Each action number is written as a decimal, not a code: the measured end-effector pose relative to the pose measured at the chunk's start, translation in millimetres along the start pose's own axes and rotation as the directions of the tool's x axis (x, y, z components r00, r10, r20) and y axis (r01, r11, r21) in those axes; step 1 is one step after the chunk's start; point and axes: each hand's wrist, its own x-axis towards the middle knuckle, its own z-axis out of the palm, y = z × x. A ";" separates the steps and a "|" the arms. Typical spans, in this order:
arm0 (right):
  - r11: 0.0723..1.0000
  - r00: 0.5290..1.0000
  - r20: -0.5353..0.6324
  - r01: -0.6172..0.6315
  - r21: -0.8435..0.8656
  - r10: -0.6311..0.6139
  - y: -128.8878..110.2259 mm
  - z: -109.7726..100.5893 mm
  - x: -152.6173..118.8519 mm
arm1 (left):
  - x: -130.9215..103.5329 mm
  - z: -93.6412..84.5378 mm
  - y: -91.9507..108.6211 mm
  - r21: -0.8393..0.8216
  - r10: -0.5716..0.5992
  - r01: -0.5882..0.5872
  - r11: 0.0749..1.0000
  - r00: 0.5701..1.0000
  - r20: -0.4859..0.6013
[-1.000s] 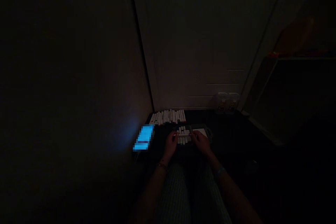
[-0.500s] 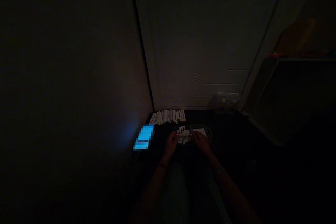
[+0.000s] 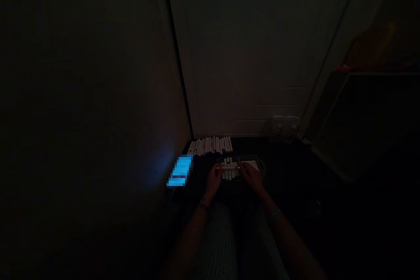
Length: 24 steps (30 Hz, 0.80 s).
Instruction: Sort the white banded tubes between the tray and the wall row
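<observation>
Between my two hands a white marker (image 3: 231,167) is held level, one end in each. My left hand (image 3: 214,178) pinches its left end, and my right hand (image 3: 252,176) grips the right end. Just beneath it, several white markers (image 3: 229,175) lie side by side in a clear plastic case (image 3: 263,167). A white sheet or card (image 3: 254,164) shows in the case's right half, partly behind my right hand. Farther back on the dark table, a row of white markers (image 3: 210,145) with coloured ends lies against the wall. The scene is very dark, so fine detail is lost.
A lit phone-like screen (image 3: 180,171), blurred into blocks, stands to the left by the wall. Two clear containers (image 3: 284,129) with labels are at the back right of the dark table (image 3: 285,157). A shelf unit (image 3: 348,74) rises farther right.
The held marker looks more level and slightly higher in my fingers. Both hands stay in nearly the same place, and the other things have not moved.
</observation>
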 end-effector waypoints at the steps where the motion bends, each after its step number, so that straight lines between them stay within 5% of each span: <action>1: 1.000 1.000 0.004 -0.004 0.001 0.004 0.7 0.6 0.2 | 0.1 0.2 -0.7 0.002 -0.003 0.003 1.000 1.000 -0.002; 24: 0.999 1.000 0.020 -0.015 0.028 0.015 0.2 -0.5 0.1 | 1.2 -0.5 -6.3 0.047 0.011 -0.013 0.999 0.999 0.041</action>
